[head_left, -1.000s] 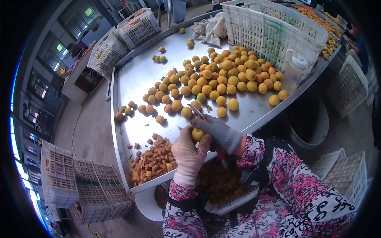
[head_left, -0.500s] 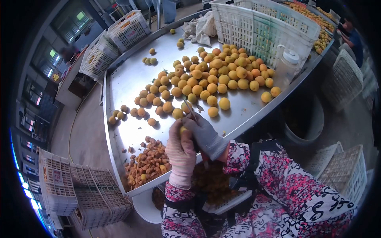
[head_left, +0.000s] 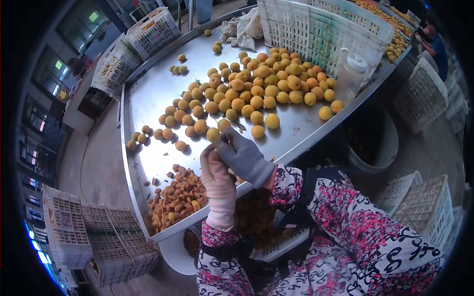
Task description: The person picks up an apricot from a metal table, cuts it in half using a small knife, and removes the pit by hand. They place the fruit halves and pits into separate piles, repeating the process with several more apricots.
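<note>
My left hand [head_left: 218, 182], in a pale striped glove, is closed at the table's near edge. A bit of yellow apricot shows at its fingertips, and the rest is hidden. Against it, my right hand [head_left: 243, 155] in a grey glove grips a thin-bladed knife [head_left: 220, 126] that points up and away. Beyond both hands spreads a heap of yellow-orange apricots [head_left: 256, 91] on the metal table [head_left: 153, 108]. To the left of my left hand lies a pile of brown pits [head_left: 174, 200] with a few yellow bits among them.
A white crate [head_left: 316, 39] and a lidded clear jug [head_left: 351, 74] stand at the table's far right. Below the near edge are a white bucket [head_left: 177, 254] and a crate of fruit [head_left: 254, 222]. Stacked crates [head_left: 101, 237] flank the left; a person [head_left: 434, 47] sits far right.
My hands have shifted slightly left and up in view, along with the whole scene. Less of the apricot shows between my left fingers, and the fingertips of both hands remain together.
</note>
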A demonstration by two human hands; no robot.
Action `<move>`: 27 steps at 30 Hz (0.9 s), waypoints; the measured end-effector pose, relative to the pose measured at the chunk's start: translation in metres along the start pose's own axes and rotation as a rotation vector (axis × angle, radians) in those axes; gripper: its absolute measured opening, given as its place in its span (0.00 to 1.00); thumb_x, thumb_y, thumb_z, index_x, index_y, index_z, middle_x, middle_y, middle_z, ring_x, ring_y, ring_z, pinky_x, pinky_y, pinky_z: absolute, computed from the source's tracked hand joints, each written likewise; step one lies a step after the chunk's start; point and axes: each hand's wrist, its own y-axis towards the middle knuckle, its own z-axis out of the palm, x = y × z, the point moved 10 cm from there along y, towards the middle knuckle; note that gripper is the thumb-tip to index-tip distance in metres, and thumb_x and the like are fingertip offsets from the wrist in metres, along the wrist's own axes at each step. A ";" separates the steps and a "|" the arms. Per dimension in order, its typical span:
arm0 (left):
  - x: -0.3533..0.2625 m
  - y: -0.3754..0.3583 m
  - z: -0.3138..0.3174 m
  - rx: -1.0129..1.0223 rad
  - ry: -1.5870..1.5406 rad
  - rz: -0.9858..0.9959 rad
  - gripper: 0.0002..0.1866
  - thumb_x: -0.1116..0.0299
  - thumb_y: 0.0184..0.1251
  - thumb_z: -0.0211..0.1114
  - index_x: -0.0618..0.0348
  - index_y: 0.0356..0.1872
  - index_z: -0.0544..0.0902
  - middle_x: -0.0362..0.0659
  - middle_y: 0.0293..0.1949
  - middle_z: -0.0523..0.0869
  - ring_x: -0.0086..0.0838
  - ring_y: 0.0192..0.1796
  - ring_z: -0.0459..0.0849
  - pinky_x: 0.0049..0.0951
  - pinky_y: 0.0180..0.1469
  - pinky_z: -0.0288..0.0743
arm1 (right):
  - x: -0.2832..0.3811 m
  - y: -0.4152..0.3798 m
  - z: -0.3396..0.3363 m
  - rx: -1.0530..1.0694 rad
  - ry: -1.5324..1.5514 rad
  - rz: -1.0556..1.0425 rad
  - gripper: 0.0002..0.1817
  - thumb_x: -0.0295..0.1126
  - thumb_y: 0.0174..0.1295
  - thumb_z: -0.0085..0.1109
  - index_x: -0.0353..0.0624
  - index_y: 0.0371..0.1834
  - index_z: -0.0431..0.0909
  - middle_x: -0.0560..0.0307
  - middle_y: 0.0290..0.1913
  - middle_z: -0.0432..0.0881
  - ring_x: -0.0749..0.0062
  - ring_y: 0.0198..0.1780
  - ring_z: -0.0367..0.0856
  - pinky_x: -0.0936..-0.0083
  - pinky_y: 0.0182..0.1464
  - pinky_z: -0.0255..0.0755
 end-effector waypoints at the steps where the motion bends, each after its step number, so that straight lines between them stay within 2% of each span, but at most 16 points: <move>1: 0.003 0.000 0.000 0.016 -0.033 0.003 0.24 0.52 0.72 0.49 0.63 0.55 0.68 0.39 0.39 0.78 0.17 0.37 0.74 0.17 0.38 0.69 | 0.004 -0.001 -0.001 0.004 -0.012 -0.026 0.16 0.43 0.63 0.52 0.42 0.42 0.71 0.45 0.36 0.81 0.51 0.40 0.82 0.65 0.42 0.74; 3: -0.002 0.000 -0.003 0.030 -0.060 0.014 0.22 0.53 0.72 0.50 0.63 0.55 0.69 0.39 0.39 0.78 0.18 0.38 0.74 0.18 0.39 0.69 | 0.008 0.001 -0.003 0.011 -0.017 -0.060 0.16 0.43 0.62 0.52 0.42 0.43 0.71 0.46 0.35 0.81 0.53 0.38 0.82 0.66 0.41 0.74; 5: -0.009 0.000 -0.004 0.074 0.159 -0.036 0.20 0.58 0.72 0.51 0.64 0.54 0.69 0.41 0.40 0.78 0.21 0.39 0.75 0.22 0.43 0.71 | -0.003 0.005 0.011 0.212 0.107 0.052 0.17 0.43 0.62 0.52 0.40 0.44 0.71 0.48 0.33 0.80 0.61 0.34 0.81 0.70 0.40 0.74; 6: -0.007 -0.001 -0.003 0.091 0.166 -0.096 0.18 0.62 0.70 0.54 0.63 0.53 0.69 0.41 0.40 0.78 0.22 0.41 0.76 0.24 0.46 0.72 | -0.001 0.003 0.011 0.283 0.119 0.125 0.20 0.44 0.60 0.54 0.38 0.44 0.71 0.52 0.29 0.79 0.70 0.29 0.79 0.74 0.34 0.74; 7: -0.007 -0.001 -0.004 0.090 0.167 -0.093 0.18 0.62 0.70 0.54 0.63 0.53 0.69 0.41 0.40 0.78 0.22 0.41 0.76 0.24 0.46 0.72 | -0.001 0.005 0.009 0.284 0.120 0.121 0.20 0.44 0.60 0.54 0.38 0.44 0.71 0.52 0.29 0.79 0.70 0.29 0.79 0.74 0.34 0.74; 9: -0.013 -0.003 0.003 0.189 0.316 0.035 0.23 0.51 0.68 0.57 0.58 0.53 0.69 0.34 0.32 0.75 0.13 0.29 0.70 0.13 0.27 0.64 | -0.009 0.002 0.019 0.403 0.245 0.184 0.22 0.45 0.57 0.58 0.36 0.43 0.71 0.53 0.29 0.79 0.73 0.26 0.78 0.77 0.28 0.73; 10: -0.011 -0.002 0.002 0.199 0.317 0.029 0.21 0.54 0.68 0.58 0.58 0.52 0.69 0.34 0.32 0.76 0.13 0.29 0.71 0.13 0.27 0.64 | -0.008 0.002 0.020 0.405 0.302 0.206 0.22 0.46 0.56 0.60 0.36 0.40 0.71 0.55 0.27 0.77 0.76 0.23 0.76 0.80 0.21 0.70; 14: -0.019 0.000 0.008 0.156 0.206 0.158 0.19 0.55 0.68 0.58 0.57 0.51 0.69 0.34 0.32 0.76 0.13 0.28 0.70 0.13 0.26 0.63 | -0.005 -0.003 0.018 0.365 0.377 0.282 0.21 0.47 0.56 0.59 0.38 0.39 0.71 0.58 0.24 0.75 0.77 0.19 0.73 0.81 0.17 0.66; 16: -0.010 -0.001 0.001 0.058 0.015 -0.083 0.15 0.65 0.67 0.60 0.60 0.49 0.70 0.39 0.40 0.77 0.19 0.41 0.75 0.22 0.45 0.72 | -0.017 -0.008 0.022 0.382 0.450 0.441 0.16 0.44 0.61 0.59 0.45 0.41 0.71 0.68 0.28 0.72 0.87 0.25 0.69 0.89 0.24 0.63; 19: 0.000 0.002 -0.005 0.036 -0.086 -0.168 0.14 0.65 0.68 0.59 0.59 0.49 0.70 0.38 0.38 0.77 0.17 0.39 0.75 0.20 0.42 0.72 | -0.016 -0.002 0.025 0.325 0.518 0.356 0.13 0.42 0.61 0.57 0.45 0.40 0.71 0.68 0.27 0.72 0.86 0.22 0.69 0.89 0.21 0.61; 21: -0.003 0.004 -0.001 0.025 -0.058 -0.172 0.13 0.66 0.68 0.59 0.59 0.49 0.70 0.36 0.35 0.78 0.17 0.37 0.75 0.19 0.40 0.73 | -0.013 -0.003 0.022 0.359 0.506 0.390 0.12 0.40 0.61 0.55 0.46 0.40 0.71 0.67 0.27 0.72 0.85 0.22 0.69 0.88 0.20 0.61; 23: -0.015 0.005 0.007 0.046 0.011 -0.082 0.14 0.67 0.67 0.60 0.60 0.49 0.70 0.37 0.35 0.78 0.18 0.37 0.76 0.19 0.40 0.73 | -0.008 -0.009 0.018 0.390 0.494 0.424 0.11 0.39 0.61 0.53 0.46 0.40 0.71 0.67 0.26 0.72 0.84 0.21 0.69 0.88 0.19 0.61; 24: -0.018 0.005 0.010 0.069 0.082 0.001 0.14 0.65 0.69 0.58 0.58 0.49 0.69 0.37 0.33 0.77 0.17 0.30 0.74 0.17 0.31 0.71 | -0.003 -0.012 0.018 0.424 0.530 0.421 0.11 0.38 0.60 0.52 0.45 0.40 0.70 0.66 0.26 0.72 0.84 0.20 0.68 0.87 0.19 0.61; 25: -0.014 0.005 0.007 0.069 0.082 0.002 0.14 0.65 0.69 0.58 0.58 0.49 0.69 0.37 0.33 0.77 0.17 0.30 0.74 0.17 0.31 0.71 | 0.000 -0.014 0.020 0.458 0.567 0.417 0.11 0.37 0.59 0.50 0.45 0.41 0.70 0.65 0.25 0.71 0.83 0.19 0.68 0.87 0.19 0.61; 27: -0.017 0.002 0.007 0.138 0.171 0.076 0.14 0.68 0.68 0.59 0.59 0.51 0.68 0.39 0.36 0.77 0.19 0.36 0.76 0.19 0.38 0.74 | -0.004 -0.009 0.022 0.446 0.572 0.389 0.12 0.37 0.59 0.51 0.45 0.41 0.70 0.65 0.25 0.71 0.83 0.19 0.68 0.86 0.20 0.62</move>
